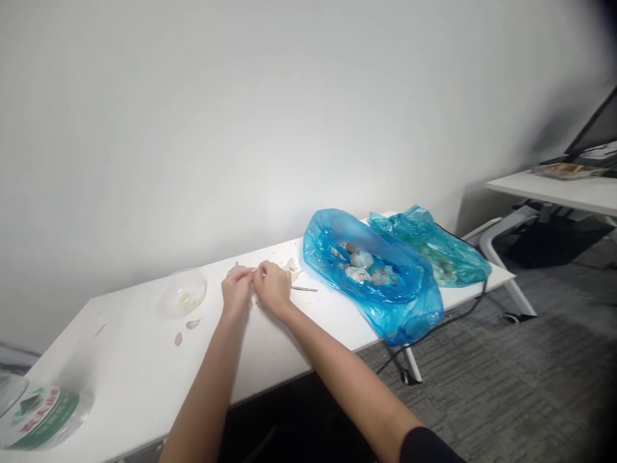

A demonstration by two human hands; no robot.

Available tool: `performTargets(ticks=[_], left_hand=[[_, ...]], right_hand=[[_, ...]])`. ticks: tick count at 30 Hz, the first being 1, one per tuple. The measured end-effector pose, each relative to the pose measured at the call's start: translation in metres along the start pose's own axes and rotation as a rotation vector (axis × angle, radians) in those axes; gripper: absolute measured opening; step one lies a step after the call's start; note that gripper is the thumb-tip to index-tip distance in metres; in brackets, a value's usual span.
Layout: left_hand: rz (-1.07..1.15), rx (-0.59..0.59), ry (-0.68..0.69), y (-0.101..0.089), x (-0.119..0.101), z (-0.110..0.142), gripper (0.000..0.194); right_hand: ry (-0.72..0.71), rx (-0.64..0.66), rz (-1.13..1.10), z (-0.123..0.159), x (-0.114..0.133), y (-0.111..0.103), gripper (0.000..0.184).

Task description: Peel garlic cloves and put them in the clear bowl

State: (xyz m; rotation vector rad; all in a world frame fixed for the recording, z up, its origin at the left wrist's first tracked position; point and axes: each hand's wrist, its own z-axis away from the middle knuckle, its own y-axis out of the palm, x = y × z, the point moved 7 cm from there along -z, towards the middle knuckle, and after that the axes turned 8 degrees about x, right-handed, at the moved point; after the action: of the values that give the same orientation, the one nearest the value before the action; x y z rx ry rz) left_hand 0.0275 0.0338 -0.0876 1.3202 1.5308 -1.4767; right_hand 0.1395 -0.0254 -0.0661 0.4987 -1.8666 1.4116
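Blue bag (413, 281) holding garlic bulbs (361, 260) lies beyond the right hand (274, 286).

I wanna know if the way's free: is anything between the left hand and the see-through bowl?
Nothing visible stands between the left hand and the bowl. Two garlic cloves lie close by, but nearer the person, off to the side of the straight path.
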Motion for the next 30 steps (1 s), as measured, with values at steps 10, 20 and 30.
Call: performTargets(ticks=[10,20,30], left_hand=[[0.517,0.049,-0.342,0.003,-0.004,-0.002,0.010],[-0.596,0.072,-0.050,-0.053,-0.010,-0.008,0.044],[-1.090,0.253,-0.077,-0.051,-0.032,0.013,0.048]], right_hand=[[0.121,0.123,-0.365,-0.031,-0.028,0.013,0.022],[-0.090,0.230,-0.150,-0.019,-0.030,0.003,0.027],[-0.151,0.314,-0.249,-0.035,-0.018,0.012,0.013]])
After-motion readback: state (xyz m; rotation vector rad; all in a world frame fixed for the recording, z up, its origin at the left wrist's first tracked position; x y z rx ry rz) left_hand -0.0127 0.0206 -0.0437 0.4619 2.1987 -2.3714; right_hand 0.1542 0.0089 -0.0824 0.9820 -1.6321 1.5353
